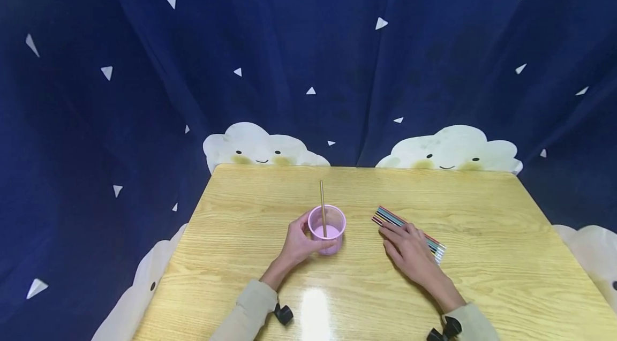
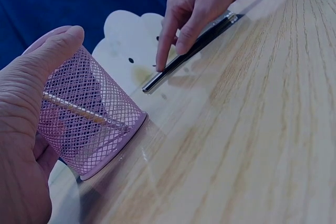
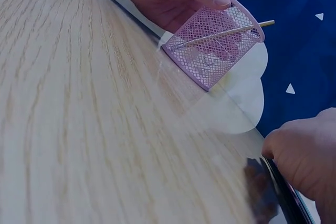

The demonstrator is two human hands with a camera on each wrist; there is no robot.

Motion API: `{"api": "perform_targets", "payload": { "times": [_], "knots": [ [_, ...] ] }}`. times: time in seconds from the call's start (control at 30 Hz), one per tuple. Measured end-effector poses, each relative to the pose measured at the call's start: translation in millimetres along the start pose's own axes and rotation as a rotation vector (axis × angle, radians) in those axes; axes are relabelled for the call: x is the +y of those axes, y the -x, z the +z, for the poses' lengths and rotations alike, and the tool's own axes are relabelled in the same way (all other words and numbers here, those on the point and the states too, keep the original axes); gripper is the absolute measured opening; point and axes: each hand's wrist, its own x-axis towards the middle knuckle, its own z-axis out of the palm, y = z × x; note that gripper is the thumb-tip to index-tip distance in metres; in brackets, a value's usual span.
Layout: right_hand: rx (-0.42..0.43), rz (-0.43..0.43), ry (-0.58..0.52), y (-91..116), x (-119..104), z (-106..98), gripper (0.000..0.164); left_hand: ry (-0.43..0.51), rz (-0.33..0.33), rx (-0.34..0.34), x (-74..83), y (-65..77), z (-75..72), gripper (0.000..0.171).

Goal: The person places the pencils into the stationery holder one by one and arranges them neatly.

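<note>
A pink mesh pen holder (image 1: 332, 247) stands upright on the table, with my left hand (image 1: 300, 242) gripping its side, thumb across the front. One gold pencil (image 1: 322, 196) leans inside, its upper end above the rim; the mesh lets it show in the right wrist view too. To the right, several coloured pencils (image 1: 391, 217) lie side by side in a flat row, slanting down to the right. My right hand (image 1: 411, 252) rests over the row and covers its middle. In the left wrist view its fingers (image 2: 167, 45) reach down onto the pencils.
The light wooden table (image 1: 231, 196) ends at a dark blue curtain (image 1: 299, 36) with white triangles and smiling clouds. A bright glare patch (image 1: 315, 311) shows near the front. Black wrist straps (image 1: 283, 314) sit at both sleeves.
</note>
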Motion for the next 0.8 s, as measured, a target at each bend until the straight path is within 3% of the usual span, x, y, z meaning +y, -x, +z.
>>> {"api": "perform_targets", "payload": {
  "times": [0.23,0.47,0.8],
  "knots": [
    [0.027,-0.033,-0.027,0.2,1.8,0.9,0.032,0.004,-0.002,0.0,-0.9,-0.7,1.3,0.085],
    [0.025,-0.054,-0.076,-1.5,3.8,2.6,0.026,-0.006,0.0,0.01,-35.3,-5.7,0.1,0.087],
    [-0.002,-0.109,0.003,1.8,3.8,1.8,0.025,-0.026,0.011,0.016,-34.6,-3.4,1.3,0.082]
  ]
}}
